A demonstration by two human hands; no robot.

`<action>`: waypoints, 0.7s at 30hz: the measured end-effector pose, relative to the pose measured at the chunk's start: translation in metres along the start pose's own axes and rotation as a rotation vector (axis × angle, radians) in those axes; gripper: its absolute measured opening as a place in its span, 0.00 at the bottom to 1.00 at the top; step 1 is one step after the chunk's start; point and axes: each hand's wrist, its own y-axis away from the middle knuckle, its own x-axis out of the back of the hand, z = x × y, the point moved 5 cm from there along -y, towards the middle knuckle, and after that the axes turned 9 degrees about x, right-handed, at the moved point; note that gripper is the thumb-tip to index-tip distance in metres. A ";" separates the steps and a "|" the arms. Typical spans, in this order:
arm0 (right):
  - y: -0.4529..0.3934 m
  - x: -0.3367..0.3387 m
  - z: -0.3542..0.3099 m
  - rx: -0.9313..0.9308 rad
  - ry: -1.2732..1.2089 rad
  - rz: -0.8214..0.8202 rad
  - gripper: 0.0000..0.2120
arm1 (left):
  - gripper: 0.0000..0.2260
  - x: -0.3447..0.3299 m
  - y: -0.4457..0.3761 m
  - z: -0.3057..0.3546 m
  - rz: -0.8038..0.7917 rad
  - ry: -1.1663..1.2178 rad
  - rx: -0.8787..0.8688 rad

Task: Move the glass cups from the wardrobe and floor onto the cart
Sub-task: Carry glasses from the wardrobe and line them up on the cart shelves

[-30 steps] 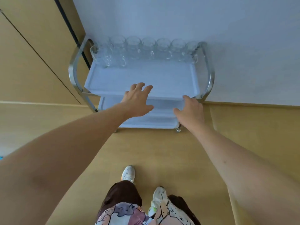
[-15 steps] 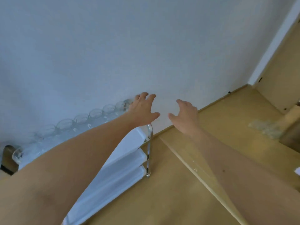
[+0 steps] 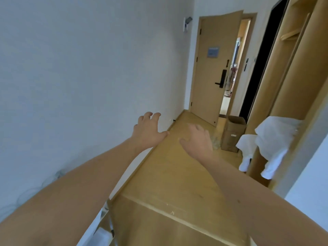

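Bare, both the left hand (image 3: 148,131) and right hand (image 3: 197,141) reach forward mid-frame with fingers spread, holding nothing, likely free for more cups; only the cart (image 3: 104,226) corner shows bottom left, glass cups unseen.

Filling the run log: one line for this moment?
left hand: open, empty | right hand: open, empty | cart: corner visible bottom-left | view: hallway, door ajar

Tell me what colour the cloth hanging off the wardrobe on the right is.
The cloth is plain white, with no pattern; the head view, the only one, shows it.
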 end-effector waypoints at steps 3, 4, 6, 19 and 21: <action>-0.024 0.028 0.039 -0.027 0.029 0.053 0.32 | 0.36 -0.011 -0.035 0.051 0.012 -0.001 -0.080; -0.033 0.036 0.054 -0.036 0.038 0.063 0.32 | 0.36 -0.015 -0.047 0.068 0.022 -0.009 -0.108; -0.054 0.050 0.083 -0.056 0.062 0.085 0.31 | 0.36 -0.023 -0.072 0.102 0.049 -0.022 -0.162; -0.173 0.093 0.239 -0.121 0.130 0.138 0.30 | 0.34 -0.102 -0.207 0.250 0.065 0.031 -0.310; -0.188 0.092 0.253 -0.139 0.124 0.147 0.31 | 0.34 -0.116 -0.224 0.257 0.050 0.026 -0.325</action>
